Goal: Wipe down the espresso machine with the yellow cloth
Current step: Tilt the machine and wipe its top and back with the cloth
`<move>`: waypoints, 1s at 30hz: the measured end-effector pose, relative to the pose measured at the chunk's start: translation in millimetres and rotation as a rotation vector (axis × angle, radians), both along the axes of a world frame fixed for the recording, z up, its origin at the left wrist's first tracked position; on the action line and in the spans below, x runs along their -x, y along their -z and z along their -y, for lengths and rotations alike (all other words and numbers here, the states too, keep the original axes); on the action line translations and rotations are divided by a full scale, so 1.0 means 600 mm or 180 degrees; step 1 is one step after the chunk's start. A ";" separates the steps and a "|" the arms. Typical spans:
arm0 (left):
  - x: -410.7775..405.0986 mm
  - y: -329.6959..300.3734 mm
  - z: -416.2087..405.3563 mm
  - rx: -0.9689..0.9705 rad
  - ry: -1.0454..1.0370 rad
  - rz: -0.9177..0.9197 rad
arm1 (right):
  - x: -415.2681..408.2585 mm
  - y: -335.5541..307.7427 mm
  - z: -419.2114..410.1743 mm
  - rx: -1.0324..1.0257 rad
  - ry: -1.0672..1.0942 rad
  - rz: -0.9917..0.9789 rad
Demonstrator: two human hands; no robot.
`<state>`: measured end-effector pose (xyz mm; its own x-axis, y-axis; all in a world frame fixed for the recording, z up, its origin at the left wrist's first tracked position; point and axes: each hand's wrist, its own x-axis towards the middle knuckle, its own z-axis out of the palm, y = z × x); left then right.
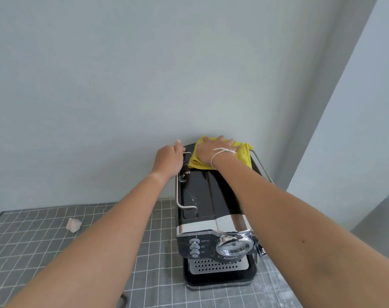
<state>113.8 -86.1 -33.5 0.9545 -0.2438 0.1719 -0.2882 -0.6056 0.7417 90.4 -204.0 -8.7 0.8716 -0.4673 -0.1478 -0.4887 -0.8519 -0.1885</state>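
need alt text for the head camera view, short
A person's right hand presses a yellow cloth onto the back top of a black espresso machine, while the left hand grips its metal side rail. The machine sits on a grey checked tablecloth.

A domestic setting is indicated, most likely a home kitchen or coffee corner. A small household espresso machine (213,218), with a perforated drip tray (218,266) and a chrome front, is seen standing at the far right part of a table draped in a grey, white-gridded tablecloth (33,252). The table is set against a plain, pale painted wall (144,63), which meets a second wall at a corner on the right. A crumpled tissue (74,224) is seen lying near the table's far left edge.
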 end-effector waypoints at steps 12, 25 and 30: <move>0.002 0.002 -0.001 0.0113 -0.0003 -0.0086 | 0.074 0.010 -0.021 0.0231 -0.0642 0.0371; 0.000 0.006 0.002 0.0290 -0.0057 -0.0184 | 0.211 0.015 -0.036 0.0049 -0.1039 0.0538; 0.005 0.002 0.001 0.0266 -0.0004 -0.0235 | 0.142 0.014 -0.014 -0.0019 -0.1184 0.0457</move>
<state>111.1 -86.4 -34.9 0.9656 -0.2303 0.1209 -0.2303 -0.5410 0.8089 5.1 -195.5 -17.4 0.9932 -0.1152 -0.0138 -0.1152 -0.9644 -0.2380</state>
